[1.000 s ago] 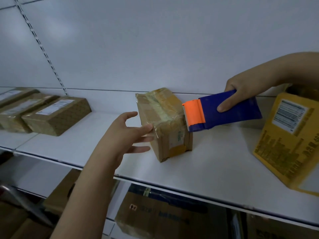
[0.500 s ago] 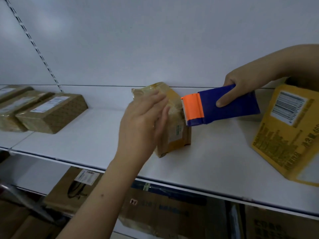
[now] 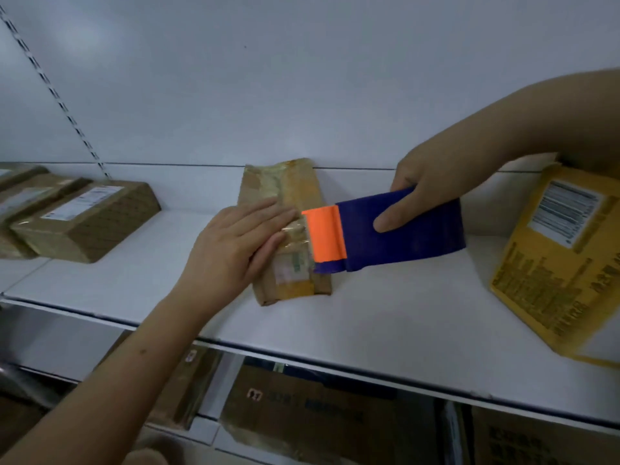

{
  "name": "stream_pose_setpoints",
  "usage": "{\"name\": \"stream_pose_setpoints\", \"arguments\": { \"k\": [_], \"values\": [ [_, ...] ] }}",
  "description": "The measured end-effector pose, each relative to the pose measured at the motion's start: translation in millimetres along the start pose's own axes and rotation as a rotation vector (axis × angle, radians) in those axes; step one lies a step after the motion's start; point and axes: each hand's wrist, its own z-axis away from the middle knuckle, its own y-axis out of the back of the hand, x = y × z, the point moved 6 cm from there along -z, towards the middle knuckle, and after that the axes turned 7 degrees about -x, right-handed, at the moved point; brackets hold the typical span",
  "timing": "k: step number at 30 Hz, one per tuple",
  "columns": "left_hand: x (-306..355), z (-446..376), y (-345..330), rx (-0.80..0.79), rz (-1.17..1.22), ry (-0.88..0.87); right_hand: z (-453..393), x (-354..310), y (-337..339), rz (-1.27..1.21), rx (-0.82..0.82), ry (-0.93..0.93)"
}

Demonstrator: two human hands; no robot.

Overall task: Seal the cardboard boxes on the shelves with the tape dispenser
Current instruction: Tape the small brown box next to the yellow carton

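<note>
A small brown cardboard box (image 3: 288, 193), wrapped in clear tape, lies on the white shelf (image 3: 385, 313) at the middle. My left hand (image 3: 235, 243) lies flat on the box's top and left side, fingers straight, pressing it down. My right hand (image 3: 422, 193) grips a blue tape dispenser (image 3: 402, 236) with an orange head. The orange head touches the box's right top edge, just past my left fingertips. A strip of clear tape runs across the box between them.
Several brown taped boxes (image 3: 84, 223) lie at the shelf's left end. A yellow box (image 3: 557, 256) with a barcode label leans at the right. More cardboard boxes (image 3: 302, 414) fill the lower shelf. The white back wall stands close behind.
My left hand has come down from beside the box to lie flat on its top. The dispenser head has dropped lower onto the box's right edge.
</note>
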Motion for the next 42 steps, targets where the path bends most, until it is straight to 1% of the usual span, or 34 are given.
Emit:
{"name": "stream_pose_setpoints", "arguments": {
  "k": [3, 6, 9, 12, 14, 17, 20, 23, 27, 32, 36, 38, 40, 42],
  "values": [
    [-31, 12, 4, -0.072, 0.017, 0.019, -7, -31, -2, 0.048, 0.066, 0.03],
    [-40, 15, 6, -0.079, -0.007, 0.056, -12, -44, -7, 0.043, 0.126, 0.031],
    [-40, 16, 13, -0.052, -0.043, 0.107, -14, -43, -12, -0.063, 0.175, 0.005],
    [-28, 14, 10, 0.01, 0.025, 0.217, -18, -39, -20, -0.199, 0.197, -0.027],
    [-15, 14, -1, 0.062, 0.005, 0.267, -23, -42, -24, -0.232, 0.188, -0.054],
    [-11, 20, -10, 0.142, -0.074, 0.243, -27, -47, -23, -0.228, 0.179, -0.052],
    [-22, 23, -11, 0.186, -0.086, 0.199, -29, -49, -23, -0.295, 0.186, -0.004],
    [-25, 26, -12, 0.206, -0.083, 0.184, -33, -55, -35, -0.365, 0.156, 0.035],
    [-28, 25, -14, 0.224, -0.089, 0.15, -16, -49, -30, -0.456, 0.241, 0.0],
    [-30, 24, -17, 0.295, -0.095, 0.139, 13, -34, -35, -0.43, 0.296, -0.127],
    [-27, 25, -16, 0.343, -0.07, 0.153, 24, -39, -39, -0.425, 0.295, -0.27],
    [-26, 24, -16, 0.354, -0.058, 0.154, 23, -51, -38, -0.287, 0.343, -0.373],
    [-26, 24, -14, 0.367, -0.046, 0.173, 17, -66, -31, -0.084, 0.444, -0.468],
    [-26, 24, -13, 0.372, -0.018, 0.187, 13, -77, -28, -0.002, 0.511, -0.519]
  ]
}}
